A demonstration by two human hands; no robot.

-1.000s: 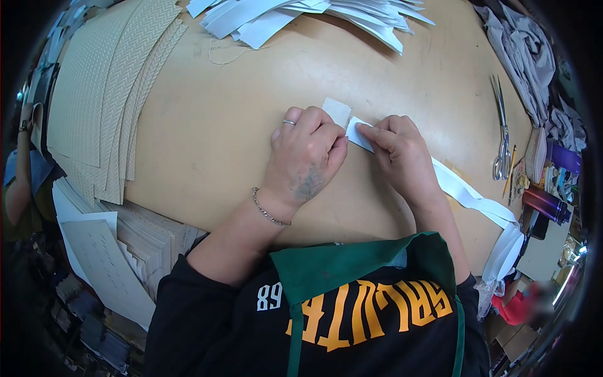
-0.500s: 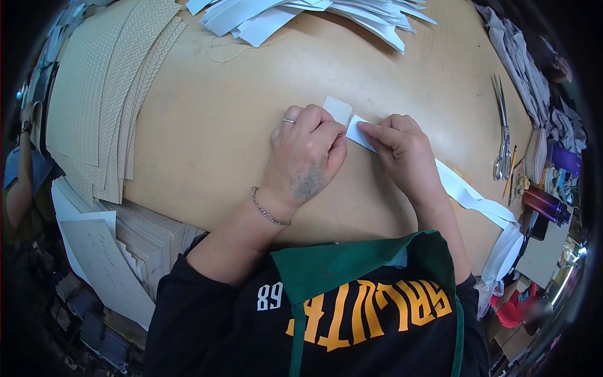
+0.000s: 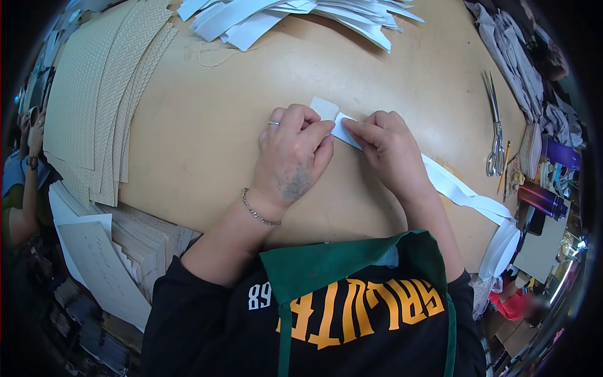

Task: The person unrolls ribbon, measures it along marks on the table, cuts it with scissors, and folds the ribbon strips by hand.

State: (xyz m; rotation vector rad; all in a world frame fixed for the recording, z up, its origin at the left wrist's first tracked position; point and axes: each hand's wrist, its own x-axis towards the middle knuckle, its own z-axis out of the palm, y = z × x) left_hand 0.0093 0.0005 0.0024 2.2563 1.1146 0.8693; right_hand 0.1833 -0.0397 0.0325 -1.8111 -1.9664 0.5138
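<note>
A small pale rectangular piece [image 3: 324, 109] lies on the table, with its lower part under the fingers of my left hand [image 3: 293, 147], which are pinched on it. My right hand [image 3: 387, 146] has thumb and forefinger pinched on the end of a white strip [image 3: 345, 133], just beside the pale piece. The strip passes under my right hand and comes out as a long white band [image 3: 447, 181], running to a white roll [image 3: 500, 251] at the table's right edge. The fingertips of both hands are close together.
White cut pieces [image 3: 248, 19] are heaped at the table's far side. Textured beige sheets [image 3: 94, 88] lie left. Scissors [image 3: 495, 135], a pencil [image 3: 504, 167] and grey cloth [image 3: 512, 63] are at the right. A person's arm [image 3: 28, 188] shows far left, another person [image 3: 512, 301] lower right.
The whole view has shifted slightly, with the table and both hands appearing further left. Both hands keep their grips. The person at the far left has moved their arms.
</note>
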